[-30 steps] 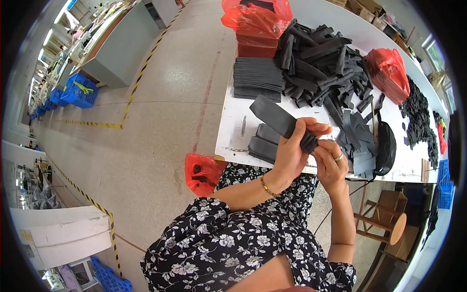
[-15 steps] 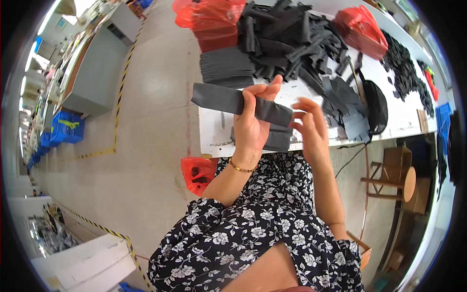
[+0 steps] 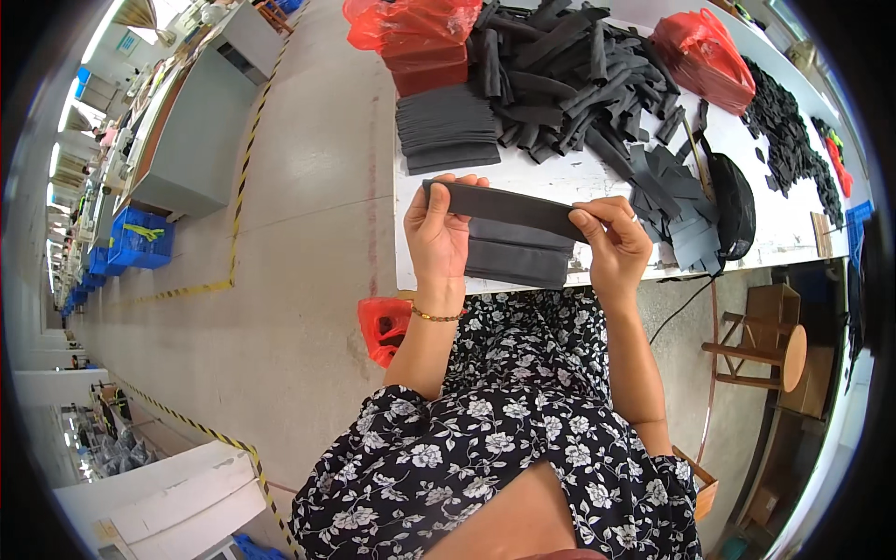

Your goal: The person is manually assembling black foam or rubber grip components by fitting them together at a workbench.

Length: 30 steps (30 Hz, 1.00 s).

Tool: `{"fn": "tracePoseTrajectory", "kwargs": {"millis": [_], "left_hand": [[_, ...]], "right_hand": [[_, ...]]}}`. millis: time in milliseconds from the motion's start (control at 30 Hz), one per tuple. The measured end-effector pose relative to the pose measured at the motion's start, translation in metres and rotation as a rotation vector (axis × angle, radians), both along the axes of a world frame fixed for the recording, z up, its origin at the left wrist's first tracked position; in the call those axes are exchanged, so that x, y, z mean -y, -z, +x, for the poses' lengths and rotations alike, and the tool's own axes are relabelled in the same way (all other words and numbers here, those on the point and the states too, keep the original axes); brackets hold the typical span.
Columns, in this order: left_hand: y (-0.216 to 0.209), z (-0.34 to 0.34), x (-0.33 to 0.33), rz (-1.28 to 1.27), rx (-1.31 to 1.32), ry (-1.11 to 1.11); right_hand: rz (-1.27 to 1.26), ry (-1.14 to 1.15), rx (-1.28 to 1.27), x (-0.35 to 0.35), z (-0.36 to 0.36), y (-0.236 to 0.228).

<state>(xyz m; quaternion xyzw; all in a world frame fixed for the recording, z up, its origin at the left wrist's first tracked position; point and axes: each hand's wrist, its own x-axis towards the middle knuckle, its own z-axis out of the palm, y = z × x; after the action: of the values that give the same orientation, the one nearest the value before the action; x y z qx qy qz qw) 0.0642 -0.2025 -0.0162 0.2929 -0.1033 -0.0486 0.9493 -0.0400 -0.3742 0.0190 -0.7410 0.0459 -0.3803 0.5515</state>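
A dark grey fabric strip (image 3: 509,207) is stretched between my two hands above the front of the white table. My left hand (image 3: 437,229) pinches its left end, thumb on top. At the other end, my right hand (image 3: 616,245) grips the strip between thumb and fingers. Below it, near the table's front edge, lie flat dark fabric pieces (image 3: 519,261), partly hidden by the strip. Beyond my left hand sits a neat stack of similar strips (image 3: 446,129). Further back spreads a loose heap of dark strips (image 3: 569,79).
Red plastic bags (image 3: 705,58) stand on the table (image 3: 551,177), and another red bag (image 3: 381,327) is below its left corner. Flat grey pieces (image 3: 681,215) and a black bag (image 3: 733,205) lie to the right. A wooden stool (image 3: 791,358) stands at the right.
The strip lay across my left palm; now both hands hold it by its ends. My left hand has shifted left and turned, and my right hand has closed on the right end.
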Motion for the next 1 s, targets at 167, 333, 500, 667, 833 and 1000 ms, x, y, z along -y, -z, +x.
{"fn": "tracePoseTrajectory", "kwargs": {"millis": [167, 333, 500, 667, 833, 1000], "left_hand": [[-0.01, -0.009, 0.006, 0.09, -0.124, 0.016], [0.003, 0.001, 0.009, 0.483, -0.148, -0.109], [0.003, 0.002, -0.002, 0.672, -0.108, -0.015], [0.047, -0.021, -0.034, 0.953, -0.186, -0.12], [0.102, -0.028, -0.04, 1.233, 0.109, -0.45], [0.123, -0.031, -0.032, 1.317, 0.142, -0.499]], "right_hand": [[0.252, -0.019, -0.191, 0.011, -0.004, 0.014], [0.55, -0.035, -0.33, 0.026, 0.012, 0.027], [-0.121, 0.246, -0.395, 0.008, 0.0, 0.029], [-0.252, 0.174, -0.533, -0.017, -0.026, 0.072], [-0.467, 0.244, -0.575, -0.025, -0.028, 0.109], [-0.573, 0.245, -0.4, -0.012, -0.024, 0.135]]}}
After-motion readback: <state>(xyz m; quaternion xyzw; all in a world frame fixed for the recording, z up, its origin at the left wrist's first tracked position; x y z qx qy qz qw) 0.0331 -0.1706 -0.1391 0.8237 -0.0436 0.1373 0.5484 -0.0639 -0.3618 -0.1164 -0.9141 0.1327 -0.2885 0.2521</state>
